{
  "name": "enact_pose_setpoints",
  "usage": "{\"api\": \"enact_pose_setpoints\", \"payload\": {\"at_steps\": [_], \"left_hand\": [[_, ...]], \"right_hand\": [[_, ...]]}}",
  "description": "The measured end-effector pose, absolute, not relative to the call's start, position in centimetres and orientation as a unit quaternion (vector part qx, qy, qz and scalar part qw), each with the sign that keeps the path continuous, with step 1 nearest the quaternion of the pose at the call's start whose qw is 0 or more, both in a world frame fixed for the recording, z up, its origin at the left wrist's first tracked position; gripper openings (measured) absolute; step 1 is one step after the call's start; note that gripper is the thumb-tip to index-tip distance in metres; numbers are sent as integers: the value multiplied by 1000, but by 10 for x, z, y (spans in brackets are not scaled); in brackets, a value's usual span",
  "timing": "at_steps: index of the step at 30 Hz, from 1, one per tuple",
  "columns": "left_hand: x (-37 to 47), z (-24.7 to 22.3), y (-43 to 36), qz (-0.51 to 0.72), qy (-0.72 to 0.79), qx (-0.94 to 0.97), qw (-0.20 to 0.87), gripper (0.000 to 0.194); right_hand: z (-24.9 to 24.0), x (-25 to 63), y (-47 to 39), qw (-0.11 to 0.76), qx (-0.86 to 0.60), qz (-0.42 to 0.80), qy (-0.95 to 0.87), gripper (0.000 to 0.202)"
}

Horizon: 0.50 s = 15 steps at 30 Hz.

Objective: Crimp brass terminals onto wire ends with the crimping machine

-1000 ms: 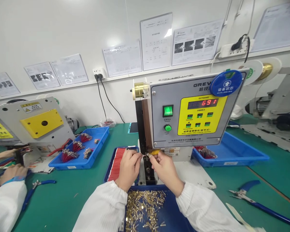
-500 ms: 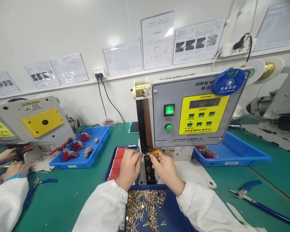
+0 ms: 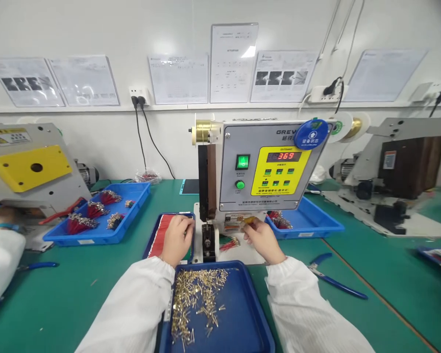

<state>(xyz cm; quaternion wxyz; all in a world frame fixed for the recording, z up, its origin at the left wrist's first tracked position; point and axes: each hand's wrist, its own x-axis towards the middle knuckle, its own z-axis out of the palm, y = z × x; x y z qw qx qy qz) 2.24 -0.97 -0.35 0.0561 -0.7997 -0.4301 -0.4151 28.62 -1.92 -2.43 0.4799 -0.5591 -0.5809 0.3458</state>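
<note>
Hands at frame centre: left hand (image 3: 176, 239) grip pinched on red wires (image 3: 164, 229) in tray; right hand (image 3: 263, 239) grip clamped on wire bundle (image 3: 228, 242) beside crimp machine (image 3: 257, 166), low on tabletop (image 3: 95, 274).

A grey machine (image 3: 264, 166) is seen at twelve o'clock. The left hand (image 3: 176, 238) is laid over red wires (image 3: 160, 229); at one o'clock, a wire bundle (image 3: 230, 241) is pinched by the right hand (image 3: 261, 239).
</note>
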Motion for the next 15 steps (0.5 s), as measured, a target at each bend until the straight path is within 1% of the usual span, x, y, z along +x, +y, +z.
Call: {"api": "enact_pose_setpoints", "payload": {"at_steps": [3,7,9,12,15], "left_hand": [[19,-6,-11,-419,-443,-791,46,14],[14,-1,-24,-440,-452,-776,32,17],[8,4,-39,-463,-456,-760,16,19],[-8,9,-73,-488,-478,-730,-8,19],[-30,5,-118,-460,-510,-727,-11,20]], "right_hand": [[-35,295,-22,442,-576,346,-594,20],[-40,283,-24,415,-591,313,-617,8],[-38,281,-23,419,-603,291,-613,7],[-29,287,-28,444,-620,262,-591,13],[-20,292,-52,476,-623,248,-569,23]]}}
